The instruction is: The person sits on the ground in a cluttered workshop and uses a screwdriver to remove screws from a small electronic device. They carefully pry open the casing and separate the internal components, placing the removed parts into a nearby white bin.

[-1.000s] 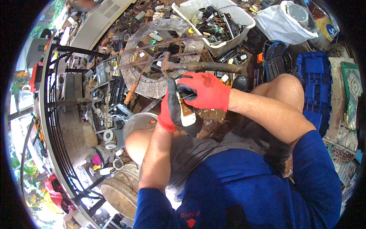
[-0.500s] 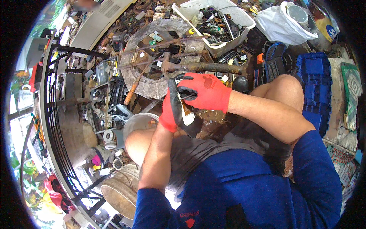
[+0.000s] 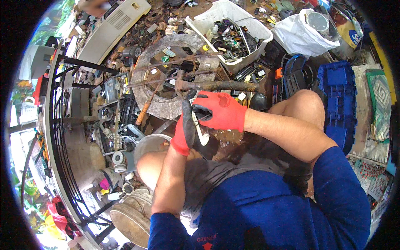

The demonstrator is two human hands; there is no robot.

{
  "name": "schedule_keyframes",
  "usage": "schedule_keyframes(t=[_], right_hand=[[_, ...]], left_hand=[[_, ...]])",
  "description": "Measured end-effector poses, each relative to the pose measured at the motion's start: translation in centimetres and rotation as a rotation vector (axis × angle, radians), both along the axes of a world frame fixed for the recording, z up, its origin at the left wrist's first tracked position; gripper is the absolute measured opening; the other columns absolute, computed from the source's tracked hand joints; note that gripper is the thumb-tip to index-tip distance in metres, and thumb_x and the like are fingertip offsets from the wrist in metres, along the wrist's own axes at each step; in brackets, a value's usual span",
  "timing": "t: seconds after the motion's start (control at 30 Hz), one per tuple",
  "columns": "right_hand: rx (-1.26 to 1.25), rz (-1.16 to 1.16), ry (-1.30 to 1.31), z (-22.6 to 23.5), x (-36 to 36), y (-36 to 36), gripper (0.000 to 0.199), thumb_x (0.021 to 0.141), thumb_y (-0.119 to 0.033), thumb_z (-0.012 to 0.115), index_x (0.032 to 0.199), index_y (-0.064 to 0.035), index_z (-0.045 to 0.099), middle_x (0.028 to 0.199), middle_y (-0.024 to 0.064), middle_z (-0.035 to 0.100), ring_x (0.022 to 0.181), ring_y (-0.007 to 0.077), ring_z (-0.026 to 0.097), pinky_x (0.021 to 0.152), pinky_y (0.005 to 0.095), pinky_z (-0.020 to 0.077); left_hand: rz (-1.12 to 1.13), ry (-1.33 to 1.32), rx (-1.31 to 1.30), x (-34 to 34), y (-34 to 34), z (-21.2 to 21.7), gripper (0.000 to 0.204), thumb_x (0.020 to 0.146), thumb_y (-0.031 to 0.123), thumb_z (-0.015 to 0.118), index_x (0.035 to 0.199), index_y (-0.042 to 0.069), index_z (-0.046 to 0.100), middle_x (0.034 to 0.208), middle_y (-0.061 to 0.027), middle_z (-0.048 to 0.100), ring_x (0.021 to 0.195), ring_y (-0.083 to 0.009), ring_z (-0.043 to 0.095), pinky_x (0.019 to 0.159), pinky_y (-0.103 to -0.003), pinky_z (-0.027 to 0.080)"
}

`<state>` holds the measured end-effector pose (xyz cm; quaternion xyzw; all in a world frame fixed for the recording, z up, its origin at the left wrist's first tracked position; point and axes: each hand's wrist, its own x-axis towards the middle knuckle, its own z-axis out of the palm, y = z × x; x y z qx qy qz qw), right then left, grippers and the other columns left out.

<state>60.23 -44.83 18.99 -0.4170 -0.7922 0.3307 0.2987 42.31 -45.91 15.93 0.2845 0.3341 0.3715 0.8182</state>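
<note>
In front of my lap, my left hand [image 3: 183, 132], in a red and black glove, is closed around a slim white phone [image 3: 203, 136]. The phone is tilted nearly edge-on, and its lower end sticks out below the fingers. My right hand [image 3: 224, 111], gloved the same way, is closed with its fingertips against the phone's edge. A thin metal sliver shows at those fingertips, but the glove hides most of it. Just beyond both hands lies a hammer [image 3: 221, 86] with a worn handle, its head over a round grey metal ring [image 3: 156, 102].
A white bin [image 3: 254, 50] of small electronic parts stands at the back, beside a white sack [image 3: 302, 39]. Blue plastic crates [image 3: 337, 104] are at the right. An orange-handled tool [image 3: 143, 111] leans by the ring. A black metal rack [image 3: 62, 137] and buckets [image 3: 131, 216] line the left.
The phone has turned from showing part of its dark face to nearly edge-on. Both hands sit slightly lower in the picture, still closed together. The whole view has shifted a little.
</note>
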Motion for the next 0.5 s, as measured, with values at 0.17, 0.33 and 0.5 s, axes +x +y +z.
schedule_keyframes(t=[0.17, 0.33, 0.5], right_hand=[[0.163, 0.103, 0.0, -0.2, -0.1, 0.9, 0.034, 0.077, -0.024, 0.07, 0.106, -0.0102, 0.062, 0.103, 0.0139, 0.061, 0.095, 0.0366, 0.063, 0.08, 0.0442, 0.053], [0.023, 0.012, 0.116, 0.6, -1.0, 0.6, 0.04, 0.073, -0.015, 0.076, 0.109, -0.0048, 0.063, 0.101, 0.015, 0.063, 0.094, 0.0351, 0.064, 0.082, 0.0405, 0.0522], [0.071, -0.041, -0.113, 1.0, -1.3, -0.1, 0.036, 0.073, -0.015, 0.076, 0.105, -0.004, 0.065, 0.1, 0.0165, 0.063, 0.091, 0.036, 0.063, 0.081, 0.0408, 0.0514]], left_hand=[[0.011, -0.039, 0.0, -0.4, 0.1, 1.4, 0.055, 0.103, 0.052, 0.033, 0.125, 0.006, 0.054, 0.116, -0.0106, 0.064, 0.102, -0.0226, 0.064, 0.09, -0.037, 0.053], [-0.146, 0.037, 0.091, -2.1, 0.5, 3.0, 0.054, 0.104, 0.05, 0.031, 0.125, 0.007, 0.056, 0.114, -0.0082, 0.064, 0.097, -0.02, 0.063, 0.083, -0.036, 0.055], [-0.005, -0.045, 0.303, -1.2, 0.2, -0.3, 0.045, 0.105, 0.039, 0.035, 0.128, 0.005, 0.056, 0.119, -0.0079, 0.063, 0.111, -0.0172, 0.058, 0.096, -0.034, 0.048]])
